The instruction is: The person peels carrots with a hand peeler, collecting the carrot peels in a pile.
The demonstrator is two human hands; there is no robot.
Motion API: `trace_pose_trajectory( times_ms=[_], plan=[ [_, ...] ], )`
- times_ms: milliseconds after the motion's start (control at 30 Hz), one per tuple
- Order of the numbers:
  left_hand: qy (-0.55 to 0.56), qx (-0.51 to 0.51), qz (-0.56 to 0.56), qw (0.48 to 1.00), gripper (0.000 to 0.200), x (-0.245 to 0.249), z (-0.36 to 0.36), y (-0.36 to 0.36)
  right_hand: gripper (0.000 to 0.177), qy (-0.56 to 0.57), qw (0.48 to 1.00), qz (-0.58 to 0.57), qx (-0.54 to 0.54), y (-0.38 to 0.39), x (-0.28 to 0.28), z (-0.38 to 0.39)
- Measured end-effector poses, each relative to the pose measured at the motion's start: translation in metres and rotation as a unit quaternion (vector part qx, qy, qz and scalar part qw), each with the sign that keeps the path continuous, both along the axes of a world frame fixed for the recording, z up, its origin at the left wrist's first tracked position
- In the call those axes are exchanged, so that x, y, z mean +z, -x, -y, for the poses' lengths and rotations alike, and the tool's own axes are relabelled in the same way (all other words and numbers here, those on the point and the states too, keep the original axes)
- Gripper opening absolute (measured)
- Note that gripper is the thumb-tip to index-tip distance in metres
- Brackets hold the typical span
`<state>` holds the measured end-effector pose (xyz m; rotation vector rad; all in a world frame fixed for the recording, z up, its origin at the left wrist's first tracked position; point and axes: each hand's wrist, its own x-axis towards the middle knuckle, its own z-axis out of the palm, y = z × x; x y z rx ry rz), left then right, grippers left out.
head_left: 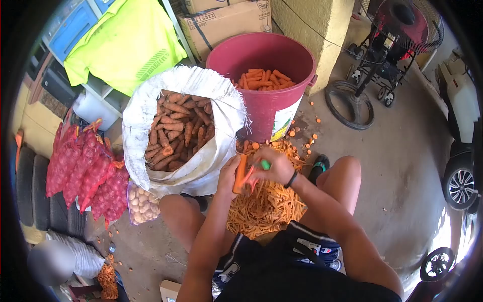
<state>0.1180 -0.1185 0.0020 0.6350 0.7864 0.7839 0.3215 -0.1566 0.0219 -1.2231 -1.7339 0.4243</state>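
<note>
My left hand (229,174) is wrapped round an orange carrot (241,174), which it holds upright over the heap of peelings. In my right hand (279,167) is a peeler (265,164) with a green end and a reddish part, held against the carrot's side. Beneath both hands a large pile of carrot peelings (264,211) spreads between my legs. To the left, a white woven sack (136,136) stands rolled open, full of unpeeled, soil-stained carrots (176,126). Peeled carrots (266,80) lie inside the dark red tub (226,55) in front of me.
Red net bags of onions (85,171) and a bag of pale bulbs (143,203) lie left, near tyres (43,191). A fan (405,22) stands back right. Cut carrot ends (308,146) dot the floor. A blurred shape (50,261) is lower left, beside more peelings (107,279).
</note>
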Motion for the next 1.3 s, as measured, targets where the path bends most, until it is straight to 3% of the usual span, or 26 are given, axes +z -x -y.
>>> trace_pose_trajectory(
  times_ms=[67,200,300,433,467,567,667,767,867,1000,1067,1167,1267,1300],
  plan=[
    [0.0,-0.013,-0.004,1.0,0.033,-0.013,0.001,0.003,0.046,-0.027,0.999,0.024,0.039,0.011,-0.002,0.005],
    [-0.026,-0.048,-0.063,0.997,0.034,-0.009,0.003,0.01,0.046,0.008,0.99,0.028,-0.139,-0.028,-0.002,-0.02],
    [-0.032,-0.049,-0.044,0.997,0.033,-0.011,-0.002,0.012,0.047,0.08,0.985,-0.018,-0.153,-0.026,0.0,-0.015],
    [-0.004,0.0,-0.007,1.0,0.031,-0.012,-0.001,0.003,0.044,-0.014,0.998,0.034,0.043,0.016,0.007,0.012],
    [-0.011,-0.002,-0.015,1.0,0.031,-0.013,0.001,0.003,0.045,-0.013,0.999,0.025,0.041,0.01,-0.002,0.007],
    [0.0,-0.036,-0.053,0.998,0.032,-0.007,0.008,0.012,0.046,0.04,0.992,0.029,-0.114,-0.022,-0.01,-0.014],
    [-0.008,-0.049,-0.042,0.998,0.032,-0.007,0.006,0.01,0.048,0.089,0.981,-0.008,-0.171,-0.041,-0.012,-0.022],
    [0.015,-0.019,-0.029,0.999,0.032,-0.018,0.0,0.011,0.05,0.03,0.999,-0.011,-0.018,-0.005,-0.007,0.0],
    [0.019,0.002,-0.039,0.999,0.031,-0.009,0.006,0.003,0.05,0.017,0.998,0.004,0.067,0.014,-0.006,0.009],
    [-0.011,-0.063,-0.058,0.996,0.031,-0.012,0.006,0.011,0.047,0.041,0.994,0.04,-0.09,-0.026,-0.008,-0.015],
    [0.002,-0.046,-0.055,0.997,0.031,-0.012,0.005,0.011,0.046,0.023,0.986,0.033,-0.162,-0.035,-0.011,-0.022],
    [0.016,-0.017,-0.025,0.999,0.031,-0.015,0.0,0.009,0.047,0.036,0.998,-0.013,-0.042,-0.005,-0.007,-0.005],
    [-0.004,-0.01,-0.012,1.0,0.031,-0.015,0.005,0.004,0.049,-0.007,0.998,0.016,0.059,0.015,-0.002,0.008],
    [-0.013,-0.015,-0.016,1.0,0.031,-0.015,0.009,0.005,0.05,0.01,1.0,0.025,0.012,0.011,-0.006,0.005]
  ],
)
